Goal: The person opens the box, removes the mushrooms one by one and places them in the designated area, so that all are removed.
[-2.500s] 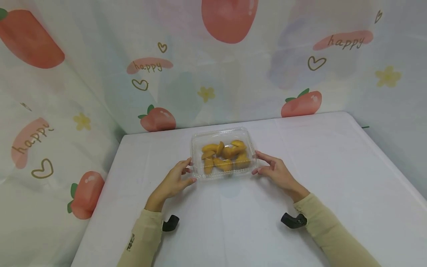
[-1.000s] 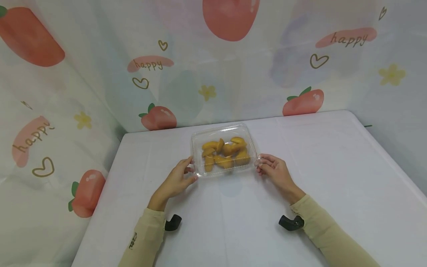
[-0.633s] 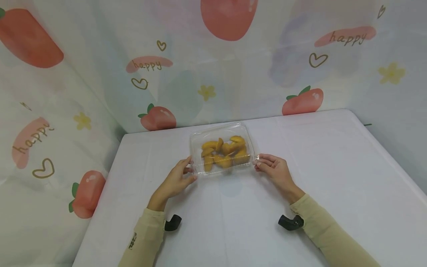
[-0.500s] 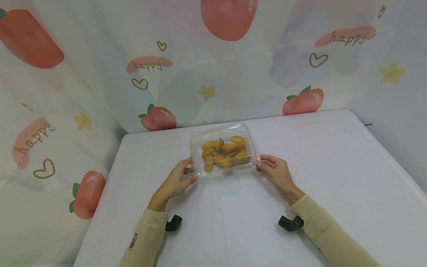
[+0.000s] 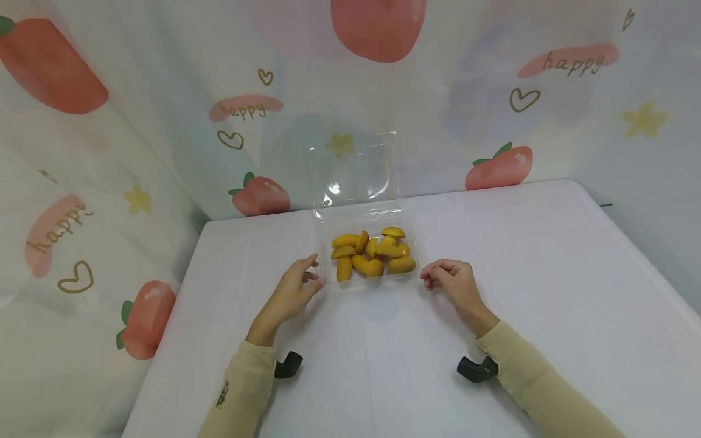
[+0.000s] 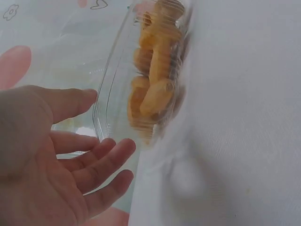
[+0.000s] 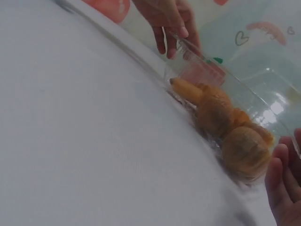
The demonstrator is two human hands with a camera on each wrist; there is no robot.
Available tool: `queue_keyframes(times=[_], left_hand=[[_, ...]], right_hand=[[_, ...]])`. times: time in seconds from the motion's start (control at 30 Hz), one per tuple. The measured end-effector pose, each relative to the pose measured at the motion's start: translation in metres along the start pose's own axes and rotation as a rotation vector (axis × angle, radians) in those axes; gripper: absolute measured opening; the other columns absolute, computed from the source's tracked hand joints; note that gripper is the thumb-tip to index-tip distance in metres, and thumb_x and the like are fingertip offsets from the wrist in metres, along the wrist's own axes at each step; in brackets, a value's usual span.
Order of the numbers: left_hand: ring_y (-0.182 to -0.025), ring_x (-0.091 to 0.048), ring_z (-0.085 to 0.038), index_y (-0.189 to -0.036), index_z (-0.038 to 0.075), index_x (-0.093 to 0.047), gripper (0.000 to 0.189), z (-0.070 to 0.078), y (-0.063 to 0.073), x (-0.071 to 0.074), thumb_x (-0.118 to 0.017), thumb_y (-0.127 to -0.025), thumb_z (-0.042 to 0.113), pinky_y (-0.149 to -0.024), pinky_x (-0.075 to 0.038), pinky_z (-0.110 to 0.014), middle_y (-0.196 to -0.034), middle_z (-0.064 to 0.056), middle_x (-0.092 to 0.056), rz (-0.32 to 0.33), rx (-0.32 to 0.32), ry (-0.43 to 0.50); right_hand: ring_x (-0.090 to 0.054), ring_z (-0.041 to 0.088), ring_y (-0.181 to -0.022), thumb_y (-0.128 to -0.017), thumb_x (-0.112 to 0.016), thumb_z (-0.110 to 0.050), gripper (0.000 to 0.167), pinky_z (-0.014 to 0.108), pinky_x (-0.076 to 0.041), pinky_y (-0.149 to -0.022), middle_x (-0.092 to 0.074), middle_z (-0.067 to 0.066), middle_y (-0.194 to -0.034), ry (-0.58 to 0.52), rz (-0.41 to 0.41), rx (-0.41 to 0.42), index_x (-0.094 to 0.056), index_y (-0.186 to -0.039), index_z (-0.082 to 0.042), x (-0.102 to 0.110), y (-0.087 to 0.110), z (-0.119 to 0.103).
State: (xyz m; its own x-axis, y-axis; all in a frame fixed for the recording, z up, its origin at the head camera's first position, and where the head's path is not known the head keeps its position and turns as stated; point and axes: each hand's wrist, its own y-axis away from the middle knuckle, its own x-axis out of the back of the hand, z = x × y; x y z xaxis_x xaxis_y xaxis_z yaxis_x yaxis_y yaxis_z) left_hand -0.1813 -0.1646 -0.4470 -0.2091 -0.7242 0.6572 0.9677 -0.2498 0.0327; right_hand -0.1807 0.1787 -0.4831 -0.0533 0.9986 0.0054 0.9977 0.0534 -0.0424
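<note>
A clear plastic clamshell box (image 5: 367, 286) sits on the table with its lid (image 5: 356, 176) standing up behind it. Several yellow-brown mushrooms (image 5: 344, 267) lie in its base; they also show through the wall in both wrist views. At the left side, my left hand (image 5: 290, 292) has its thumb and index fingertip right at the rim, the fingers spread and relaxed, as the left wrist view shows. My right hand (image 5: 454, 286) is by the front right corner with loosely bent fingers; in the right wrist view its fingertips (image 7: 280, 155) come close to the rim.
A white cloth covers the table (image 5: 356, 371). Its back edge lies just behind the box, where a fruit-printed curtain (image 5: 427, 121) hangs. Black curved pieces stick out at the left (image 5: 288, 365) and right (image 5: 477, 369) sleeves.
The box lid has swung up and back from lying over the mushrooms to standing behind them. My right hand, earlier at the lid's front right corner, stays near that place; the left has hardly moved.
</note>
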Motion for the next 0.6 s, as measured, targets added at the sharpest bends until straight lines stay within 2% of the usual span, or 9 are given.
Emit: queue_keyframes(times=[0.17,0.23,0.3,0.4,0.47,0.53,0.6], left_hand=[[-0.108,-0.068,-0.027,-0.152,0.003,-0.044,0.063,0.000,-0.002,0.001,-0.069,-0.095,0.011,-0.088,-0.057,-0.037,-0.124,-0.014,-0.064,0.030,0.064,0.080],[-0.099,-0.068,-0.023,-0.152,0.002,-0.043,0.065,-0.001,-0.003,0.001,-0.070,-0.093,0.007,-0.082,-0.056,-0.030,-0.115,-0.014,-0.064,0.022,0.054,0.106],[-0.090,-0.066,-0.019,-0.153,0.001,-0.040,0.067,-0.003,-0.004,0.002,-0.069,-0.093,0.005,-0.074,-0.053,-0.024,-0.107,-0.013,-0.062,-0.004,0.038,0.132],[-0.080,-0.060,-0.014,-0.155,0.000,-0.035,0.072,-0.005,-0.004,0.003,-0.069,-0.092,0.003,-0.067,-0.048,-0.019,-0.101,-0.011,-0.058,-0.051,0.027,0.162],[-0.074,-0.055,-0.013,-0.156,0.000,-0.033,0.073,-0.006,-0.004,0.004,-0.069,-0.093,0.003,-0.062,-0.045,-0.019,-0.099,-0.010,-0.055,-0.076,0.025,0.182],[-0.071,-0.053,-0.012,-0.156,-0.001,-0.032,0.074,-0.008,-0.003,0.005,-0.069,-0.092,0.002,-0.060,-0.043,-0.019,-0.098,-0.009,-0.054,-0.092,0.022,0.194],[-0.069,-0.052,-0.012,-0.157,-0.001,-0.031,0.075,-0.009,-0.003,0.006,-0.069,-0.092,0.001,-0.060,-0.043,-0.020,-0.097,-0.009,-0.053,-0.112,0.011,0.203]], right_hand=[[-0.063,0.008,-0.063,-0.100,-0.053,0.000,0.020,0.024,-0.056,-0.061,-0.065,-0.004,-0.071,0.082,-0.162,0.029,-0.054,-0.088,0.016,0.007,-0.001,-0.001],[-0.063,0.009,-0.062,-0.100,-0.054,0.000,0.017,0.026,-0.057,-0.061,-0.064,-0.003,-0.068,0.115,-0.193,0.041,-0.048,-0.091,0.013,0.009,-0.003,0.000],[-0.063,0.011,-0.061,-0.100,-0.055,-0.001,0.014,0.027,-0.056,-0.061,-0.064,-0.001,-0.066,0.151,-0.220,0.045,-0.046,-0.103,0.010,0.012,-0.004,0.000],[-0.065,0.015,-0.063,-0.099,-0.056,0.000,0.038,0.029,-0.056,-0.061,-0.067,0.007,-0.070,0.206,-0.263,0.053,-0.041,-0.133,0.007,0.016,-0.005,-0.001],[-0.066,0.017,-0.064,-0.098,-0.059,-0.001,0.055,0.031,-0.056,-0.060,-0.068,0.016,-0.078,0.247,-0.277,0.068,-0.035,-0.147,0.003,0.019,-0.006,-0.003],[-0.066,0.019,-0.065,-0.098,-0.060,-0.003,0.061,0.032,-0.055,-0.058,-0.068,0.023,-0.087,0.283,-0.281,0.077,-0.033,-0.152,0.002,0.021,-0.006,-0.005],[-0.065,0.018,-0.064,-0.097,-0.061,-0.004,0.060,0.031,-0.054,-0.057,-0.068,0.026,-0.094,0.319,-0.277,0.080,-0.036,-0.151,0.002,0.024,-0.006,-0.008]])
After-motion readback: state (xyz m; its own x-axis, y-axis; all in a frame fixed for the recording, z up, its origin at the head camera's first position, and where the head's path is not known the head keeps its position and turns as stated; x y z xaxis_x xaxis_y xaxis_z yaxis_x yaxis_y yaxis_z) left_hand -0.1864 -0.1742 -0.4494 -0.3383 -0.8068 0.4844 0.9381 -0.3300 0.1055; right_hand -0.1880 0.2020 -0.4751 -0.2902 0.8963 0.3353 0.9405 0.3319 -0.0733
